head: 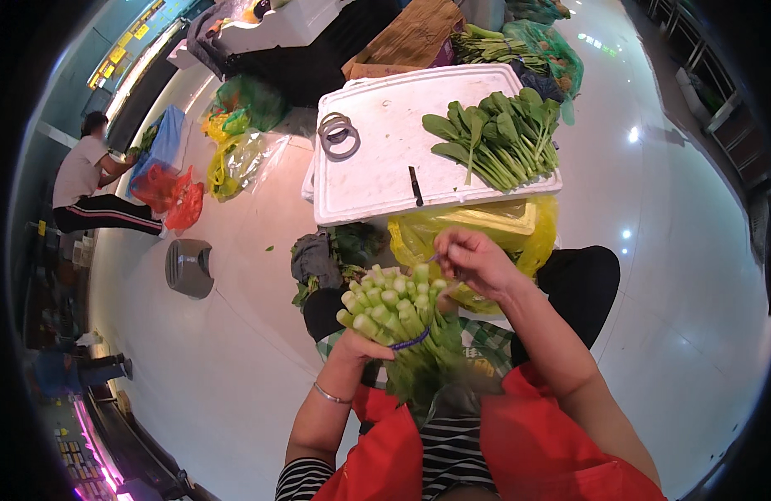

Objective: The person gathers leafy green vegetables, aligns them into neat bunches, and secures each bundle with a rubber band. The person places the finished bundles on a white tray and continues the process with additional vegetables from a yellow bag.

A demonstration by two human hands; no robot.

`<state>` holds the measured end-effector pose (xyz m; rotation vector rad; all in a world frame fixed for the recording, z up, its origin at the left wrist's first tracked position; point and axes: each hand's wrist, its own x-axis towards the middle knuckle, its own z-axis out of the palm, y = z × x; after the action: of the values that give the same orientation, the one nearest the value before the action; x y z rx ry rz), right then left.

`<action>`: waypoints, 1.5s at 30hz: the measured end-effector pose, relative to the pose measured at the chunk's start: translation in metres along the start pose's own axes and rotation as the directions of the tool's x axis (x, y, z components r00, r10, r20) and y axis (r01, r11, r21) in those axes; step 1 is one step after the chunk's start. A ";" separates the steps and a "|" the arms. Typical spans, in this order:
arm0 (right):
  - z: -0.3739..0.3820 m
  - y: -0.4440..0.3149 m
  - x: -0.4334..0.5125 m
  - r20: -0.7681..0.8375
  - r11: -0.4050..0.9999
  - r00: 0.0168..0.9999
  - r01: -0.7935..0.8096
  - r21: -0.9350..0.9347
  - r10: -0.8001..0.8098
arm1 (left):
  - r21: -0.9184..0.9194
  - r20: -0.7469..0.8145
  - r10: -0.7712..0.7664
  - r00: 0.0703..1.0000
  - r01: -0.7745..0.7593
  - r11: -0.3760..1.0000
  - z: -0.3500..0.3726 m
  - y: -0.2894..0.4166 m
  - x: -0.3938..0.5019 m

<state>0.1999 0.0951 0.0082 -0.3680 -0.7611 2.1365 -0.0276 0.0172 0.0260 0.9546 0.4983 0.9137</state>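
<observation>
My left hand grips a bunch of leafy green vegetables, cut stem ends up and leaves towards my lap. A purple band runs around the stems. Just right of the stem ends, my right hand pinches a thin purple strand between thumb and fingers. In front of me a white foam box lid bears a pile of leafy greens at its right, rolls of tape at its left and a black-handled knife near its front edge.
A yellow plastic bag lies below the lid's front edge. Dark bags and greens stand at its left. A grey plastic stool is on the floor further left. A person handles greens beside a red bag. Cardboard lies behind.
</observation>
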 end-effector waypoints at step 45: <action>-0.009 0.040 0.020 -0.175 0.188 0.692 -0.057 -0.980 -0.700 | 0.944 -0.329 0.197 0.924 0.324 0.056 -0.047 0.020 0.089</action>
<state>0.1674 0.0954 -0.0235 -1.3278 -1.5036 0.6687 -0.0216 0.1196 0.0207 2.0563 1.7057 0.5193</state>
